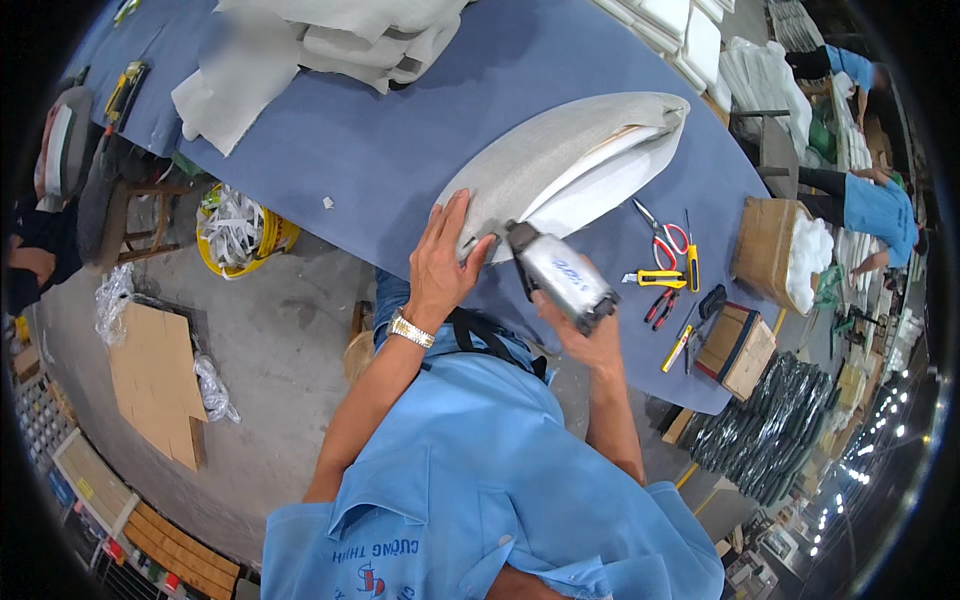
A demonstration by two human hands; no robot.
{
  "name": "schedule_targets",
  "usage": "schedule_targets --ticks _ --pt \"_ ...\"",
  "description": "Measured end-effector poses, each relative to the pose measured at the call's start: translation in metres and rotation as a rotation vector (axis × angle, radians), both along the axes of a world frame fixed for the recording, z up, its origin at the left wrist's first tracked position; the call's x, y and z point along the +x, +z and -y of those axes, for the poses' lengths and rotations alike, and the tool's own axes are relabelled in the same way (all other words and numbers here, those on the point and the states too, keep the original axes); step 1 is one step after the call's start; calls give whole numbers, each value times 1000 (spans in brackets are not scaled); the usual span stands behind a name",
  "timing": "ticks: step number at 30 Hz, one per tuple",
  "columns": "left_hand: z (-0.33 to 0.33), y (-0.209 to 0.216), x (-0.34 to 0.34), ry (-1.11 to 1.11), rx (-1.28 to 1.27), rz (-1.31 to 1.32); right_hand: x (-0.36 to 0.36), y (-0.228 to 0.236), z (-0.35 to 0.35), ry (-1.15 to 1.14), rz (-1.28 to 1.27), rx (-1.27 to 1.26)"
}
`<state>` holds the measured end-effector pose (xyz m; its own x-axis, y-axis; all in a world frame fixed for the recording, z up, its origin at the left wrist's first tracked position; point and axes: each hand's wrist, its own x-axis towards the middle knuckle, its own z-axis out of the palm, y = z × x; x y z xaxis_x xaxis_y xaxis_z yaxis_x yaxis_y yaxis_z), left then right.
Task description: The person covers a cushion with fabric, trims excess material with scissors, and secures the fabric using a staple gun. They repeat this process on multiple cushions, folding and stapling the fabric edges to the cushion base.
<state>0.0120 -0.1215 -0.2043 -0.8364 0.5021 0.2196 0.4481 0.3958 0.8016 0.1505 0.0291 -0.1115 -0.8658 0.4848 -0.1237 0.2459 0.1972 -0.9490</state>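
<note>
A curved seat-like panel [560, 150] covered in light grey fabric rests on the blue-topped table, its white inner side and a slit of wooden edge facing right. At its near left end, my left hand [440, 262] grips the fabric edge, fingers along the outside and thumb near the rim. In my right hand [592, 345] is a silver and black staple gun [565, 275]. Its nose lies at the panel's near end, close to my left thumb; whether it touches the fabric I cannot tell. My fingers under the staple gun are partly hidden.
Right of the panel lie red-handled scissors [672, 245], a yellow utility knife [655, 278], pliers [661, 308] and a wooden box [735, 350]. Grey fabric sheets [370, 40] are stacked at the far side of the table [350, 140]. A yellow bucket [270, 235] of scraps stands on the floor. Co-workers are at right.
</note>
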Motion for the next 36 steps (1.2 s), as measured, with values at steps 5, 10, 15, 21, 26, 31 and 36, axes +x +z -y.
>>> schedule_targets --ticks 5,10,15,21,26,31,36 --pt "7 0 3 -55 -12 74 -9 -12 7 193 11 191" --pt "7 2 2 -47 -27 103 -9 -18 9 183 -14 235" --pt "7 1 -1 -56 -4 105 -12 -19 9 199 -26 279" --pt "6 6 -5 -63 5 113 -25 -12 1 282 23 299" --pt "8 2 -1 -73 -8 174 -28 -6 2 296 204 215" --pt "10 4 -2 -95 -35 197 -28 -10 0 324 266 139" --pt "10 4 4 -121 -32 179 -8 -31 8 303 193 -18"
